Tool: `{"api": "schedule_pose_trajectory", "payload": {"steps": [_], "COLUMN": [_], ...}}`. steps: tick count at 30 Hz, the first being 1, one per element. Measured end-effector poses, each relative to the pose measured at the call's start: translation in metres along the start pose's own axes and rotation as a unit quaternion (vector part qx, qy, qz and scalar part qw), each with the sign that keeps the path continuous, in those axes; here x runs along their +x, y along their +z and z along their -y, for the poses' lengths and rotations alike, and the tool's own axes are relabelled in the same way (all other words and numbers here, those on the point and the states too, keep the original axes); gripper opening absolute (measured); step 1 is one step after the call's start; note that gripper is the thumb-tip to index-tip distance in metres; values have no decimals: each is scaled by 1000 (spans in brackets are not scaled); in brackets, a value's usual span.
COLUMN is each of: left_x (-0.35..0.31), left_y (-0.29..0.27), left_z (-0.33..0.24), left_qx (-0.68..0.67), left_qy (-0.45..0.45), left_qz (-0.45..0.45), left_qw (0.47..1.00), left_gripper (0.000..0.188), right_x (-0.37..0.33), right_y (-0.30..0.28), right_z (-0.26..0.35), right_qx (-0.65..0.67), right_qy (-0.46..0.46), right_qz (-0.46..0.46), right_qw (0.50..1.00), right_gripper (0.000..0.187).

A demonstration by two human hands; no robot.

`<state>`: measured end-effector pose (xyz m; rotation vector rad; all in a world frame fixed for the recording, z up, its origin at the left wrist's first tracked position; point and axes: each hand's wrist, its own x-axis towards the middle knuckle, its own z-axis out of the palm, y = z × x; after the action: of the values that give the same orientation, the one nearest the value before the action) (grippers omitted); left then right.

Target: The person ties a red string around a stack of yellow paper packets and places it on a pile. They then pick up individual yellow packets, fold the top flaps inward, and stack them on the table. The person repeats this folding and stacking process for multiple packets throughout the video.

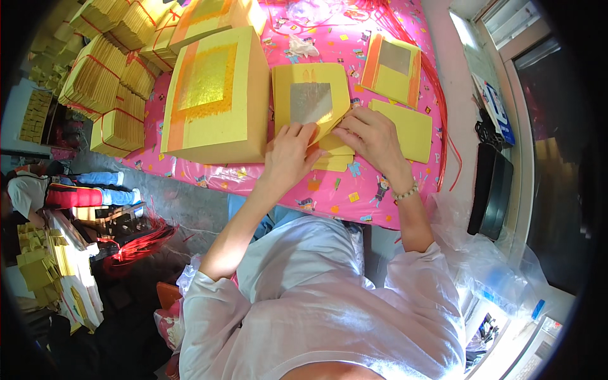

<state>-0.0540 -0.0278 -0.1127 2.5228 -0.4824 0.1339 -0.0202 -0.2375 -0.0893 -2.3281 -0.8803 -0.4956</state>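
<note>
right hand (372, 135) pinches edge of yellow paper (310, 98)

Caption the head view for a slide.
Left hand and right hand at the lower edge of silver-patched yellow paper, pink patterned tablecloth beneath.

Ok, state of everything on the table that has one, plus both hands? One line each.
Left hand: fingers at the yellow sheets' near edge
Right hand: pinching their right corner
Yellow sheets: silvery patch up, near right corner lifted, curled
Tall yellow stack: upright, untied
Yellow bundles: tied with red string, piled
Crumpled white scrap: lying loose
Pink tablecloth: spread out
</note>
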Motion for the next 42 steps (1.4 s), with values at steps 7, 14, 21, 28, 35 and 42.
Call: {"api": "schedule_pose_trajectory", "payload": {"steps": [7, 14, 21, 28, 35, 42], "left_x": [1, -8, -14, -22, -17, -11], "left_y": [14, 13, 41, 47, 49, 38], "left_z": [4, -7, 11, 11, 13, 11], "left_qx": [5, -118, -364, -282, -334, -391], "left_qy": [-13, 51, -52, -62, -56, 18], "left_qz": [-180, -332, -314, -349, -339, -211], "left_qw": [984, 934, 875, 891, 877, 896], "left_gripper": [40, 31, 28, 41, 36, 34], "right_x": [6, 35, 39, 25, 32, 36], "right_y": [8, 22, 34, 48, 39, 29], "right_z": [-12, -45, -84, -94, -76, -44], "right_qx": [199, 348, 511, 550, 520, 608], "right_qy": [174, 286, 275, 242, 302, 198], "right_qz": [-137, -220, -169, -202, -191, -98], "right_qw": [955, 865, 796, 774, 776, 762], "right_gripper": [22, 49, 53, 45, 47, 49]}}
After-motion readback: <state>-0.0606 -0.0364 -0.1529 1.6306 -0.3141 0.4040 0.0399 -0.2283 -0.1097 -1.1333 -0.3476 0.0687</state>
